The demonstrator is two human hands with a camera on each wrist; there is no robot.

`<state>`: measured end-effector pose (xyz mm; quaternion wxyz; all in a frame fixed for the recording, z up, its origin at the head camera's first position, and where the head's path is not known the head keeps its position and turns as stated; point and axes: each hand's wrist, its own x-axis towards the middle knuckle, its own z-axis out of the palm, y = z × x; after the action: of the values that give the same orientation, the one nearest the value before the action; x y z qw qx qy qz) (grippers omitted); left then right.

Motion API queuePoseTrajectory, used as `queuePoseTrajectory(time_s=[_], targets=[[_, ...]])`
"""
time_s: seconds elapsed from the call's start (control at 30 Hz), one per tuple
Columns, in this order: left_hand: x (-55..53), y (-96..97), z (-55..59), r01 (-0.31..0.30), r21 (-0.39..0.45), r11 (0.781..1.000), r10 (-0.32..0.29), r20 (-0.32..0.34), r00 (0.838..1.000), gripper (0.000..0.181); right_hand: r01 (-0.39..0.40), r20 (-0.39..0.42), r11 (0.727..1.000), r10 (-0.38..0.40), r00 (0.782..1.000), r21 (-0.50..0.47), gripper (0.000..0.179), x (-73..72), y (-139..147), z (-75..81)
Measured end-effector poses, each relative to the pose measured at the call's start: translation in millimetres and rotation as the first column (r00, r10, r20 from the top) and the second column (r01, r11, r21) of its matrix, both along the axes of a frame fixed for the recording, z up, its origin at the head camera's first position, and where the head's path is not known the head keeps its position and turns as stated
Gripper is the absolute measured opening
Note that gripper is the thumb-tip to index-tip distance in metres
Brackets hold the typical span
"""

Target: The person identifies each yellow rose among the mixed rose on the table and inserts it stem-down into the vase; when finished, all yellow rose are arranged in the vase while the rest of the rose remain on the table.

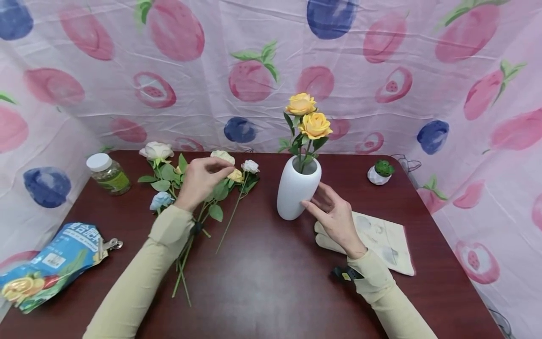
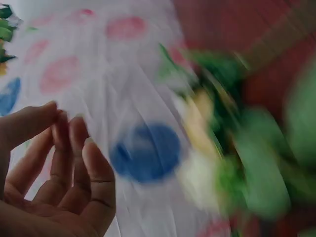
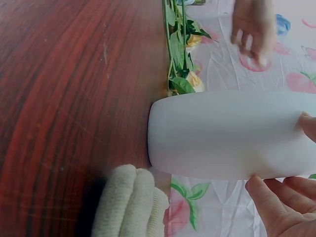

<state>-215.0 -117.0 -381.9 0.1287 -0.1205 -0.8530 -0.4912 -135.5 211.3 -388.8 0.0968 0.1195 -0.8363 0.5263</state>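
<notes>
A white vase (image 1: 292, 197) stands upright on the table, with two yellow roses (image 1: 315, 125) rising from its mouth. My right hand (image 1: 333, 217) holds the vase from the right, thumb on the near side and fingers round behind; the right wrist view shows fingertips against its wall (image 3: 222, 133). Above a bunch of loose flower stems hovers my left hand (image 1: 203, 181), fingers loosely bent, thumb tip near the fingertips and nothing between them. Beneath it lie a white rose (image 1: 156, 151), a blue flower (image 1: 161, 201), a small white flower (image 1: 250, 166) and green leaves, partly hidden by the hand.
Folded cream gloves (image 1: 381, 240) lie right of the vase, close to my right wrist. A small potted succulent (image 1: 381, 172) stands at the back right. On the left are a lidded jar (image 1: 109, 174) and a blue bag (image 1: 59, 263) with a metal clip. Fruit-print cloth surrounds the table.
</notes>
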Motion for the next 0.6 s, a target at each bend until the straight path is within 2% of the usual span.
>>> queuePoseTrajectory(time_s=[0.1,0.23,0.4,0.47,0.6], targets=[[6.1,-25.0,-12.6,-0.047,-0.161,0.986,0.048,-0.002,0.999,0.015,0.001,-0.002,1.000,-0.001,1.000,-0.002,0.056,-4.0,3,-6.2],[19.0,-49.4,-28.2,-0.033,-0.300,0.953,0.052,0.056,0.997,0.014,0.006,-0.007,1.000,-0.006,1.000,-0.006,0.058,-12.6,9,-21.0],[34.3,-64.4,-40.0,0.058,-0.337,0.940,0.012,0.203,0.979,0.012,0.005,-0.022,1.000,-0.005,1.000,-0.012,0.057,-16.0,13,-29.5],[37.1,-65.6,-42.9,0.082,-0.344,0.935,-0.001,0.231,0.973,0.013,0.003,-0.025,1.000,-0.003,1.000,-0.017,0.056,-15.6,14,-29.7],[37.1,-61.9,-46.2,0.104,-0.366,0.925,-0.017,0.235,0.972,0.014,0.003,-0.022,1.000,-0.003,1.000,-0.027,0.056,-14.8,13,-29.0]])
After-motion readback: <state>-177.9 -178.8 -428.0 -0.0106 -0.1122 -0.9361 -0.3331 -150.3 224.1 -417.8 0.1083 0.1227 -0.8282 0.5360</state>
